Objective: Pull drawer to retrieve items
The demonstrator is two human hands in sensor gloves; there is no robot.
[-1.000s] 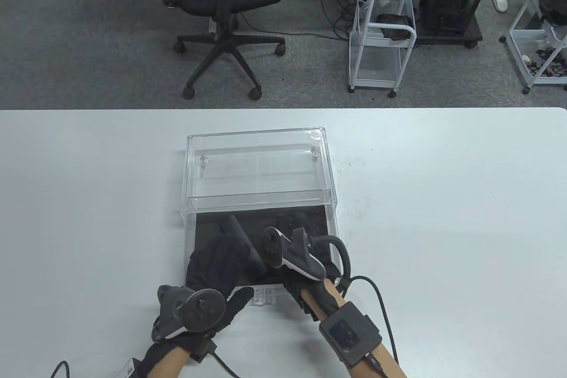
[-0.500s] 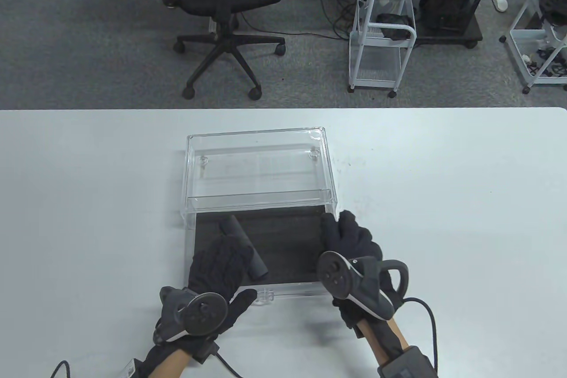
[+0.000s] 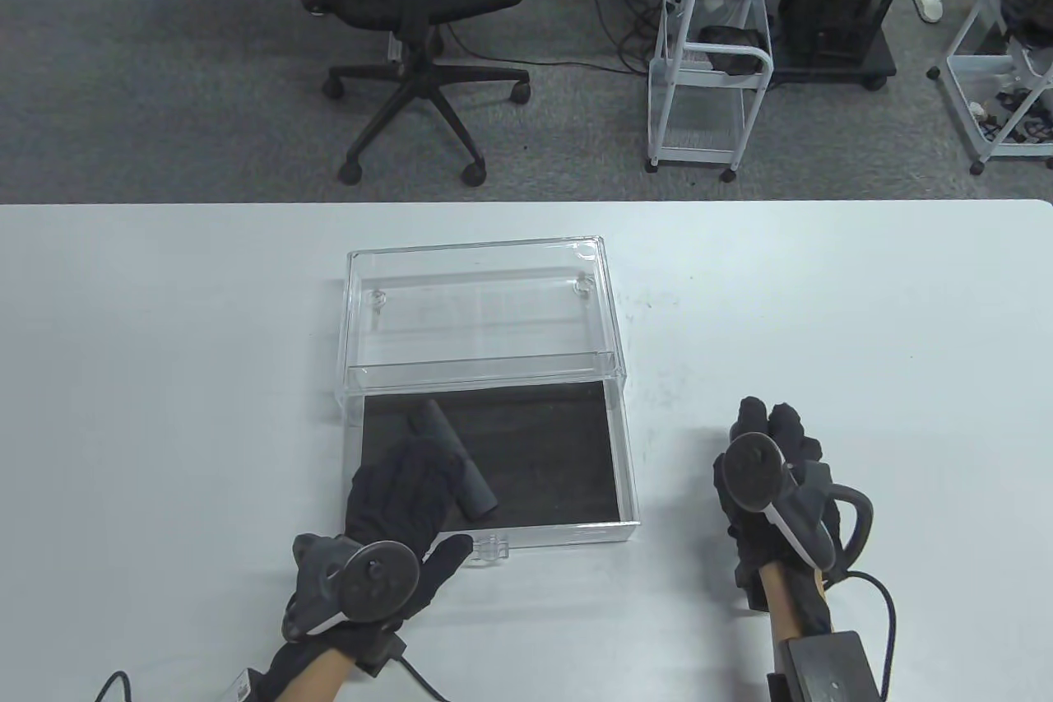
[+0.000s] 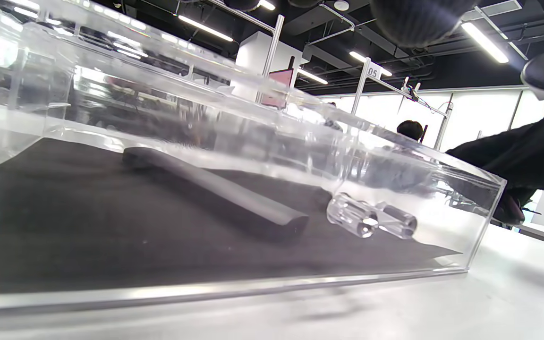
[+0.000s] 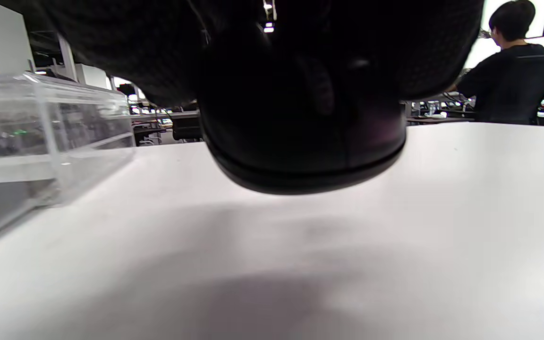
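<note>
The clear drawer (image 3: 494, 471) stands pulled open at centre frame. A dark cylinder (image 3: 454, 458) lies inside, left hand (image 3: 401, 492) resting spread over it. At lower right, the right hand (image 3: 773, 471) holds a dark object (image 5: 300, 141) above the counter (image 3: 864, 323).

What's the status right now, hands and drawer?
Left hand rests on the open drawer's front left corner. Right hand over the table, holding a dark rounded item. Dark cylinder in drawer.
</note>
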